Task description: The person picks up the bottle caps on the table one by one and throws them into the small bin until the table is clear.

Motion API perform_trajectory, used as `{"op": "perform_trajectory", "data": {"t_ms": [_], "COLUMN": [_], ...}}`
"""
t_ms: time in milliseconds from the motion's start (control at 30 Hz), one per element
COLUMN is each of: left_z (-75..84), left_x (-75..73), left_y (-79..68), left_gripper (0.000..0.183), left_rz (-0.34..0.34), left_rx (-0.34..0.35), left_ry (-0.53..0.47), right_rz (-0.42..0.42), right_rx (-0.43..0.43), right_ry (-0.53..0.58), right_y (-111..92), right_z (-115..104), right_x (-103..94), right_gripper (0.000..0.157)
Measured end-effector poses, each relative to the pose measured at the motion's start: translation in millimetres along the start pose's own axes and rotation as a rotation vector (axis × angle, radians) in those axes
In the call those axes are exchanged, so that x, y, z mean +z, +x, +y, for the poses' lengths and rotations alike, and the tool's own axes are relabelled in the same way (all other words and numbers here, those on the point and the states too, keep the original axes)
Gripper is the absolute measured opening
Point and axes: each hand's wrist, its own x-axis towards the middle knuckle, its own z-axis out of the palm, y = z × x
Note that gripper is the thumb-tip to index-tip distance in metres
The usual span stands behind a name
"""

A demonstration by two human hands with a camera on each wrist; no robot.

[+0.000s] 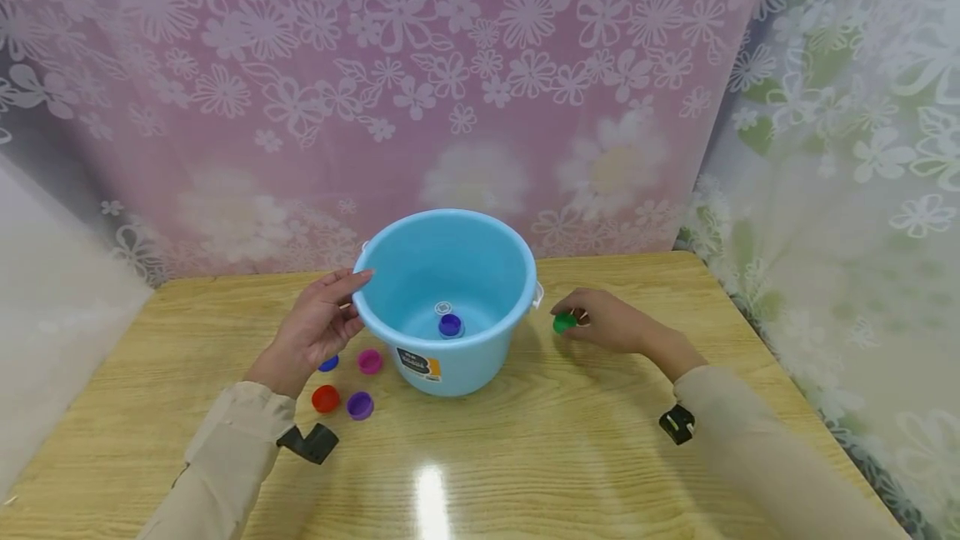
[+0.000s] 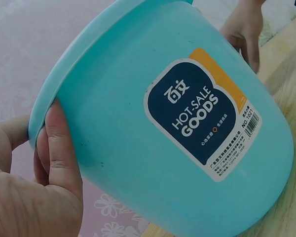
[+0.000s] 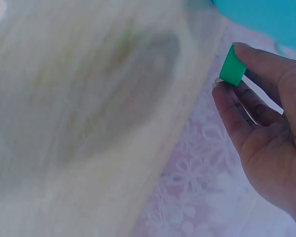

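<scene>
Green cap [image 3: 232,67] is pinched by the right hand [image 1: 606,320], bucket [image 1: 483,361] gripped by the left hand [image 1: 317,322].
The cap could be dropped by a slipping pinch, the bucket tipped by a pull.

Blue cap [image 1: 327,364] partly out of sight behind the left hand [image 1: 310,327]

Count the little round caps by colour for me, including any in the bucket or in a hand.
Red cap: 1
Pink cap: 1
Purple cap: 1
Blue cap: 1, partly hidden
Blue-violet cap: 1, inside the bucket
Green cap: 1, in the right hand
Total: 6 visible caps
</scene>
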Motion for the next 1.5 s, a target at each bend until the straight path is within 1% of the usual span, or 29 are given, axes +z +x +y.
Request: {"op": "perform_trajectory", "data": {"t_ms": [200, 433, 567, 733, 800, 900, 1033, 1200, 1367, 1500], "left_z": [0.4, 1.0, 1.2, 1.6, 1.7, 1.6, 1.5, 1.4, 1.5, 1.8], "left_x": [-1.1, -1.1, -0.5, 0.3, 0.3, 0.2, 0.3, -0.7, -0.6, 0.2], "left_y": [-0.4, -0.9, -0.8, -0.6, -0.7, -0.8, -1.3, -1.8, -2.3, -1.4], "left_gripper": [0.028, 0.028, 0.029, 0.03, 0.028, 0.024, 0.021, 0.019, 0.019, 0.021], "left_rz": [0.0, -0.005, -0.004, 0.0, 0.0, -0.001, 0.003, 0.008, 0.006, 0.004], "left_rx": [0.001, -0.003, -0.004, -0.004, -0.002, 0.001, 0.004, 0.009, 0.01, 0.007], "left_ry": [-0.003, -0.006, -0.003, 0.005, 0.006, 0.004, -0.002, -0.01, -0.01, -0.013], "right_rz": [0.039, 0.073, 0.08, 0.11, 0.124, 0.137, 0.164, 0.184, 0.166, 0.154], "right_rx": [0.012, 0.013, 0.01, 0.0, 0.0, 0.0, -0.02, -0.035, -0.058, -0.094], "right_ry": [-0.032, -0.072, -0.092, -0.135, -0.153, -0.149, -0.14, -0.146, -0.131, -0.113], "right_y": [-1.7, 3.7, 9.8, 19.1, 22.5, 27.2, 34.4, 46.4, 57.9, 65.8], "right_z": [0.2, -6.5, -13.0, -24.3, -29.7, -37.6, -51.5, -70.4, -85.0, -95.4], "right_x": [-26.8, -55.2, -68.5, -83.9, -89.9, -97.7, -103.7, -104.8, -99.6, -92.4], "right_gripper": [0.037, 0.037, 0.038, 0.037, 0.037, 0.039, 0.038, 0.037, 0.038, 0.037]}}
